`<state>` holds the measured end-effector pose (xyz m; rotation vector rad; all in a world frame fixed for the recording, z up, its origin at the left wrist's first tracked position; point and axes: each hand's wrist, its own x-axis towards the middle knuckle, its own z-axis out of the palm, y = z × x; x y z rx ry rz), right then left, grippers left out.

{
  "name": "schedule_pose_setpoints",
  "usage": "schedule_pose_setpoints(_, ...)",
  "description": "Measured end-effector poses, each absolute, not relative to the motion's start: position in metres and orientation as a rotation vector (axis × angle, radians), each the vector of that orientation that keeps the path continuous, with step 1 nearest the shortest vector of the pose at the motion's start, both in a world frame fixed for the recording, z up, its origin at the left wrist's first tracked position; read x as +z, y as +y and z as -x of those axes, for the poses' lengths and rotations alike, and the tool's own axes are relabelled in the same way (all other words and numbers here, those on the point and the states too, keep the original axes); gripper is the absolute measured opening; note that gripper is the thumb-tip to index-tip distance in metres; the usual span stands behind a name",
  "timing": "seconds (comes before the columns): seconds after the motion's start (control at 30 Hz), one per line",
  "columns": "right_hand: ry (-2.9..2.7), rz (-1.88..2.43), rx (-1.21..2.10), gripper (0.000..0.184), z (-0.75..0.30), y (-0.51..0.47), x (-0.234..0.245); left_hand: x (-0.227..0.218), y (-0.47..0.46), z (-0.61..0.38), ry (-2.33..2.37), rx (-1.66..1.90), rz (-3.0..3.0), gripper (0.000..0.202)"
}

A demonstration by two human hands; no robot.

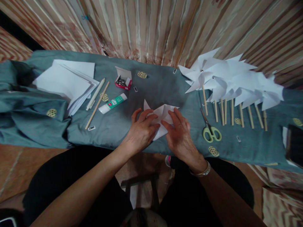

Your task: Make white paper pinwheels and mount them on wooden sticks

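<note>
A partly folded white paper piece (163,115) lies on the teal cloth (146,91) near the front edge. My left hand (140,130) rests on its left side with the fingers stretched flat over the folds. My right hand (178,134) presses on the right side, fingers also laid out flat and apart. The two hands nearly meet over the paper's middle. A metal bracelet (203,171) circles my right wrist.
Green-handled scissors (209,129) lie right of my hands. Several finished white paper pinwheels (232,82) on wooden sticks fill the right. At the left are a stack of white paper (68,82), a loose stick (97,105), a glue stick (113,103) and a red box of pins (123,80).
</note>
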<state>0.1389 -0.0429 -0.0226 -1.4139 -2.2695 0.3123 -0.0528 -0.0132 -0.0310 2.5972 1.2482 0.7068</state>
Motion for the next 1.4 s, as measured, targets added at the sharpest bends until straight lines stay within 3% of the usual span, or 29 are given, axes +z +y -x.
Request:
schedule_pose_setpoints(0.2,-2.330,1.366,0.323,0.070,-0.141,-0.044,-0.018,-0.029,-0.013,0.053,1.237,0.716,-2.655,0.020)
schedule_pose_setpoints(0.43,-2.439,1.340,0.159,0.046,-0.138,-0.039,-0.016,-0.031,-0.012,0.053,1.223,0.771,-2.643,0.018)
schedule_pose_setpoints(0.7,-2.465,1.297,0.222,0.046,-0.136,-0.037,-0.011,-0.029,-0.013,0.053,1.253,0.703,-2.571,0.021)
schedule_pose_setpoints(0.87,-2.476,1.286,0.253,0.043,-0.136,-0.035,-0.007,-0.022,-0.010,0.062,1.171,0.857,-2.494,0.018)
schedule_pose_setpoints(1.2,-2.392,1.317,0.258,0.037,-0.131,-0.029,-0.012,-0.016,-0.006,0.085,1.373,1.032,-1.893,0.025)
schedule_pose_setpoints(1.4,-2.361,1.356,0.258,0.040,-0.130,-0.027,-0.015,-0.014,-0.007,0.087,1.261,1.015,-1.227,0.044)
